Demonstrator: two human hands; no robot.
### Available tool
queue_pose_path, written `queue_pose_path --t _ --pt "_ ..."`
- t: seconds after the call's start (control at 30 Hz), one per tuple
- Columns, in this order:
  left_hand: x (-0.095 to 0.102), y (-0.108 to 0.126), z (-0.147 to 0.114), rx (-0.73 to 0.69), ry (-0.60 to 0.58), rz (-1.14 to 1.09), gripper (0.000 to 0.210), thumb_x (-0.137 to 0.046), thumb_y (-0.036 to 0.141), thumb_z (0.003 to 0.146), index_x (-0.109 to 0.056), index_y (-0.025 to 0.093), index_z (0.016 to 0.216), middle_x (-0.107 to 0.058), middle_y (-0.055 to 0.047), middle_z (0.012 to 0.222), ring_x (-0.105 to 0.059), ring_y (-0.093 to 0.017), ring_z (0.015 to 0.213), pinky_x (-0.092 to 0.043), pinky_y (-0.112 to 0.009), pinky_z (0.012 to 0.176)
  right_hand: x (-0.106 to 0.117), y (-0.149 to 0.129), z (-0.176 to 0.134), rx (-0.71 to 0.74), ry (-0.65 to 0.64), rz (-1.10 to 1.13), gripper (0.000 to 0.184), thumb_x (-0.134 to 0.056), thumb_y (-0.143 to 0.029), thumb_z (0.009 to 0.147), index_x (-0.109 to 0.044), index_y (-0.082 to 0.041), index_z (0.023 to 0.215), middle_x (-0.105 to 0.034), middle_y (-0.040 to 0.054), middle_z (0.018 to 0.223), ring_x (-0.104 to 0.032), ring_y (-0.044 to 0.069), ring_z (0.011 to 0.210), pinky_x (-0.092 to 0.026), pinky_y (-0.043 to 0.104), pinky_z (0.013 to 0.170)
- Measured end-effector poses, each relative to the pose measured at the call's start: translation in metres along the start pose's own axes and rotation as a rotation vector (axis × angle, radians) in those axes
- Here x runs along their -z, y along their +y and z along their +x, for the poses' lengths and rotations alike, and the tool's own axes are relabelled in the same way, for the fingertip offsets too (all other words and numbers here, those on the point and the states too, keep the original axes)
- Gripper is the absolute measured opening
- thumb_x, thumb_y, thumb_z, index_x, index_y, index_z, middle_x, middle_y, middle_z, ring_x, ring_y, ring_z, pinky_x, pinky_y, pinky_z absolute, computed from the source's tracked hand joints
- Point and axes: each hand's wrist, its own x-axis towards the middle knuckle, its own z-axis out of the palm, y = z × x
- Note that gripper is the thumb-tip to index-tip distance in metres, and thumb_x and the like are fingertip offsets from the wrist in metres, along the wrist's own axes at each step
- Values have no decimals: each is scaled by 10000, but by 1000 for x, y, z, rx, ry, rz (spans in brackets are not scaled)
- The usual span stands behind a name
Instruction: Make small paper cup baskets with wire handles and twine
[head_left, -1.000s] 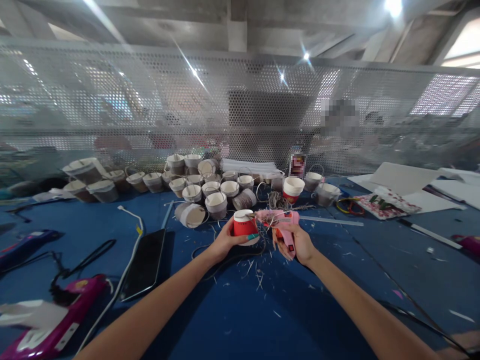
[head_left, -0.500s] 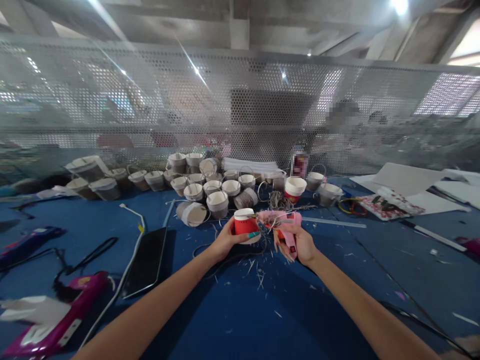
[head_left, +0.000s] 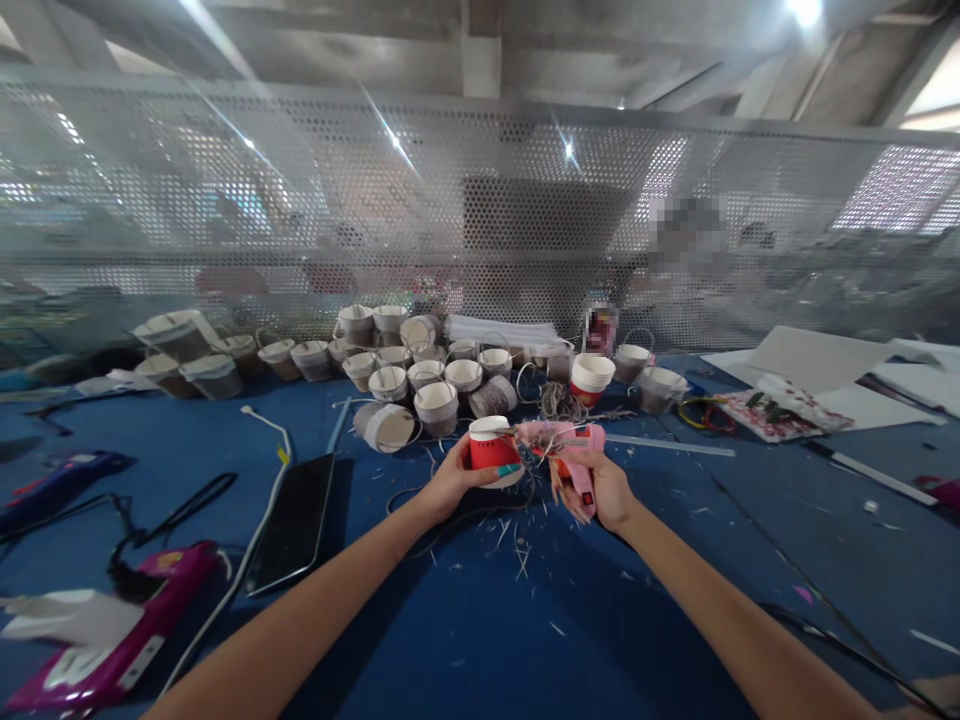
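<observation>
My left hand (head_left: 455,478) is wrapped round a red and white paper cup (head_left: 491,452), its thumb across the front. In my right hand (head_left: 600,485) is a pink glue gun (head_left: 574,440), gripped by its handle. The gun's nozzle points left and lies close to the cup's upper right side; whether they touch I cannot tell. Strands of fibre cling about the nozzle end. A clear glue stick (head_left: 667,444) sticks out behind the gun. A thin dark cord (head_left: 480,510) loops on the table below the cup.
Several cord-wrapped cups with handles (head_left: 435,408) stand or lie behind my hands. A stack of red and white cups (head_left: 591,378) stands beside tangled twine (head_left: 561,402). A phone (head_left: 294,525) and a purple pouch (head_left: 142,620) lie left; papers (head_left: 817,360) lie right. A perforated screen (head_left: 360,200) rises behind.
Almost nothing differs. The whole view has shifted very slightly; both hands keep their hold on the cup and the glue gun.
</observation>
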Motion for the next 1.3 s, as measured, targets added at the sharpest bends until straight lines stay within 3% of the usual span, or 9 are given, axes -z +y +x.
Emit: queue_pose_path --t 0.37,1.3 --pt "3 -2 1 3 -12 2 621 -765 162 494 -539 154 1073 -649 -74 1002 -599 -232 904 -439 -367 835 -2 -2 -2 29 -36 13 356 -440 -404 672 -543 -137 460 -367 -13 233 -327 99 186 -238 208 241" --pt "3 -1 0 33 41 -35 622 -778 163 450 -569 150 1035 -660 -79 976 -596 -246 909 -438 -370 825 -1 -7 -1 42 49 67 323 -457 -368 666 -507 -152 430 -357 -19 240 -309 88 188 -227 199 230"
